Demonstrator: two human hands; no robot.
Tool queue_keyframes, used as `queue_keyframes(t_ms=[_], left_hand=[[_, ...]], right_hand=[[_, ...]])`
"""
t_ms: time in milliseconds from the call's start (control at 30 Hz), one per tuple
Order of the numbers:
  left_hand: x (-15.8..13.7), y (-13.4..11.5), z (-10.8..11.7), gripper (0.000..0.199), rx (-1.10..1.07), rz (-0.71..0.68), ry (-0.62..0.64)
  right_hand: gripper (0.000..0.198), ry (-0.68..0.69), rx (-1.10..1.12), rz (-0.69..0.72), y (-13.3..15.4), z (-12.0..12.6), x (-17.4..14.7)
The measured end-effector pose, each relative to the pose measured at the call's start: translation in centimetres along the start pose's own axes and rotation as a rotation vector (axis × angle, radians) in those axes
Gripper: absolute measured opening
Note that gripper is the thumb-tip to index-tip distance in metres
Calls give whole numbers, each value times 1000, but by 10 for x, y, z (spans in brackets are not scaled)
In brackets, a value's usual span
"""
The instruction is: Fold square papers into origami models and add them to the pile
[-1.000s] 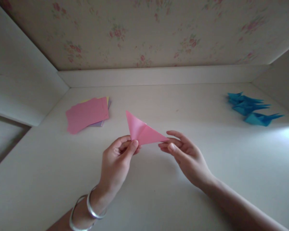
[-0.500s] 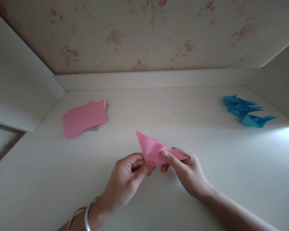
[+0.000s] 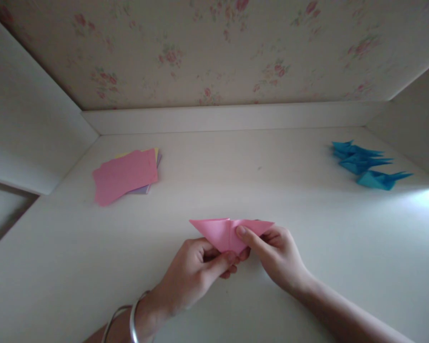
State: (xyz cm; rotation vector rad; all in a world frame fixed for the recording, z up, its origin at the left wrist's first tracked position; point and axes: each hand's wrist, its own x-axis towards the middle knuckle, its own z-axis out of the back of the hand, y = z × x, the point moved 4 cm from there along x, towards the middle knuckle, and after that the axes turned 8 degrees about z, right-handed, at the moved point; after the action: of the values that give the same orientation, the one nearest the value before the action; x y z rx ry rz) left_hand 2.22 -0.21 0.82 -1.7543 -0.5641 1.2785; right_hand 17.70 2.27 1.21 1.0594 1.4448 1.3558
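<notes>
A folded sheet of pink paper (image 3: 216, 234), pointed at its left and right ends with a crease down the middle, is held over the table between both hands. My left hand (image 3: 200, 267) pinches its lower edge, the thumb in front near the bottom corner and the fingers behind. My right hand (image 3: 271, 247) grips the right half, its thumb pressed flat on the front next to the centre crease. Its other fingers are mostly hidden behind the paper.
On the white table (image 3: 214, 171), a stack of pink, yellow and purple paper (image 3: 125, 177) lies at the left. Several folded blue paper figures (image 3: 366, 163) sit in a group at the right. A flowered wall (image 3: 200, 57) rises behind.
The paper's left point has swung down and to the left, so its top edge is now nearly level. My left hand has lowered slightly and moved right; my right hand has barely moved.
</notes>
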Motion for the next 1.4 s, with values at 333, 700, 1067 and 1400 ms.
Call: queue_keyframes(t_ms=[333,700,1067,1400], left_hand=[[-1,-1,0,41,10,13,-68],[-2,3,-1,34,-68,60,-14],[0,1,-2,35,-77,82,4],[1,5,0,21,8,89,79]], right_hand=[[34,219,58,17,-2,-10,-4],[50,255,110,-78,2,-13,-3],[60,-30,33,-88,-11,8,-1],[45,-105,449,-79,-1,26,11]])
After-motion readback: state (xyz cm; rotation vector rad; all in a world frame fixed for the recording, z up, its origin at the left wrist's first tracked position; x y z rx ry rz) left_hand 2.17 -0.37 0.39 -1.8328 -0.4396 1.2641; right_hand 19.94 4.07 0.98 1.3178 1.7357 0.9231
